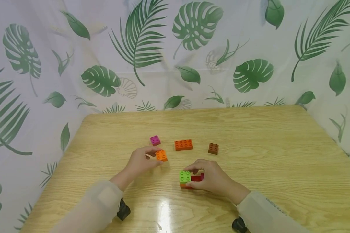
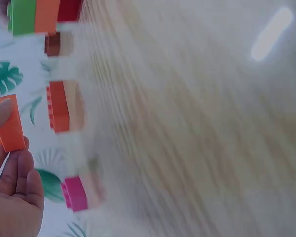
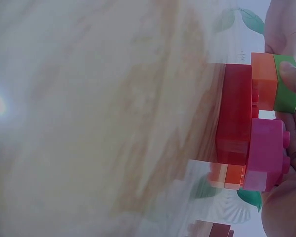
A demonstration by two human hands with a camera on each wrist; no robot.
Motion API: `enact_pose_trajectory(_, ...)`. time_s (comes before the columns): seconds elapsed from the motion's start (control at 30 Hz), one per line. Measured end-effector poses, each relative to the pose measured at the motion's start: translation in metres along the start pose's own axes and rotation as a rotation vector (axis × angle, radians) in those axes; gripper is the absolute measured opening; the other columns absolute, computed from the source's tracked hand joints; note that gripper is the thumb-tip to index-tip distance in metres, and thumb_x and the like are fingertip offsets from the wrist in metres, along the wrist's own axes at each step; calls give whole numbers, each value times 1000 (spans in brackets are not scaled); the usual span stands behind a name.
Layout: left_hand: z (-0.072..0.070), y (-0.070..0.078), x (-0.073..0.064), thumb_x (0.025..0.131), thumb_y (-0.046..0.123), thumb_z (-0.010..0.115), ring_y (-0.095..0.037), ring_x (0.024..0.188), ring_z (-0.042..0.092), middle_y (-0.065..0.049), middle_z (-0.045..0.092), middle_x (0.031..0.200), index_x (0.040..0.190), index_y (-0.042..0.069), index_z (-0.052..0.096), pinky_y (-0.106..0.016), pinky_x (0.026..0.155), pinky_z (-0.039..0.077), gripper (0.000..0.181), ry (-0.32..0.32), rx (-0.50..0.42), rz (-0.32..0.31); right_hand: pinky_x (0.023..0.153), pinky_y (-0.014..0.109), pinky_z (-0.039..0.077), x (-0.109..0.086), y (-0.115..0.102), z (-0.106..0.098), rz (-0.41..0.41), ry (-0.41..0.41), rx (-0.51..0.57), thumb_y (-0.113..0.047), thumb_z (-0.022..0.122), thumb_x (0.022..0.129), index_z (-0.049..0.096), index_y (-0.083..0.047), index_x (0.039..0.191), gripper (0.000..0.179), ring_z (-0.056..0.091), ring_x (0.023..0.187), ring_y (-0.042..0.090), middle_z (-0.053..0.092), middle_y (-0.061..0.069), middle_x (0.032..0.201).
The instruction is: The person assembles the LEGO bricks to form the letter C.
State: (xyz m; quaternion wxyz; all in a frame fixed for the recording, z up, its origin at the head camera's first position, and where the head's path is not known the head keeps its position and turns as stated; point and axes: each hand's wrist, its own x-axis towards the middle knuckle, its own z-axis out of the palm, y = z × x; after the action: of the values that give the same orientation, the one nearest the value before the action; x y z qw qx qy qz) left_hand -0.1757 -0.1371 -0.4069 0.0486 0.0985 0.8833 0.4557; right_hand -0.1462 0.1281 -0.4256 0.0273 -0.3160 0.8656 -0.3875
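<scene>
My left hand (image 1: pixel 140 160) pinches a small orange toy building brick (image 1: pixel 161 155) between thumb and fingers, held just above the table in the left wrist view. To the right, my right hand (image 1: pixel 212 177) grips a green brick (image 1: pixel 185 177) with its thumb and fingers. That green brick sits on an orange brick (image 3: pixel 264 81), stacked on one end of a long red brick (image 3: pixel 234 113). On the red brick's other end is a magenta brick (image 3: pixel 264 153), mostly covered by the right hand in the head view. The red brick rests on the table.
Behind the hands, a small magenta brick (image 1: pixel 155 140), a longer red-orange brick (image 1: pixel 183 145) and a small brown brick (image 1: pixel 213 148) lie apart on the wooden table (image 1: pixel 265 139). A leaf-patterned cloth (image 1: pixel 163 87) hangs along the table's far edge and sides.
</scene>
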Motion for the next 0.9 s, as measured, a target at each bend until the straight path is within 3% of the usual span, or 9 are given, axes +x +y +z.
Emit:
enact_pose_trajectory(0.33,23,26,-17,79,15,79,-19,94,58,0,66,108,112,11,69,-39,82,50,35,-129,-35,188,73,29,52,-1,0,0,14,5,11,-24,82,76,72,-15,109,35,59,82,9,64,-11,92)
enact_pose_trajectory(0.67,34,34,-22,79,16,79,-22,93,59,0,66,109,110,10,69,-42,81,49,33,-199,-41,254,75,28,53,-2,0,1,25,37,41,-26,84,73,73,-9,105,38,58,82,9,66,-7,94)
enact_pose_trajectory(0.9,36,37,-22,79,16,79,-19,93,58,0,66,109,110,10,69,-40,82,49,34,-222,-8,251,73,26,53,-2,0,2,24,50,69,-26,85,72,72,-8,105,40,59,81,10,66,-7,93)
